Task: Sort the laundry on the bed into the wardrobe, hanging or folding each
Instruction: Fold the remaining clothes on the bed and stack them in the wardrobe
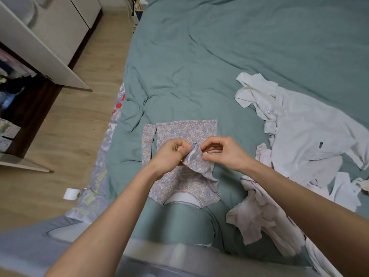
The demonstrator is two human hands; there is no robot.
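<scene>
Floral garment (185, 132): small-print fabric in lilac, pink and pale yellow, lying flat on the bed (219, 56) near its left edge. A narrow strip of the same print lies alongside its left side. The neckline opening at the near end shows a white lining.

Left hand (171, 154): fingers curled, pinching a raised fold of the floral garment at mid-cloth. Grip narrow, closed on the fabric.

Right hand (223, 152): fingers curled, thumb and fingertips pinching the same raised fold from the other side. Grip narrow, closed on the fabric. The two hands are just beside each other, the lifted fold between them. Both forearms are bare.

Bed covering: grey-green sheet, wrinkled, bare over the far half.

White garments (303, 136): a loose heap toward the bed's right edge, well apart from the floral piece; one bears a small dark label.

Pale pink garment (259, 222): crumpled, at the near right of the bed, touching the white heap.

Printed grey cloth (103, 156): hanging along the bed's left edge, with red and yellow markings.

White roll (69, 193): on the wooden floor (65, 124), just beside the bed's left edge.

Wardrobe (30, 62): at far left, one pale door open, dark interior holding clothes and a white basket; contents too blurred to itemise.
</scene>
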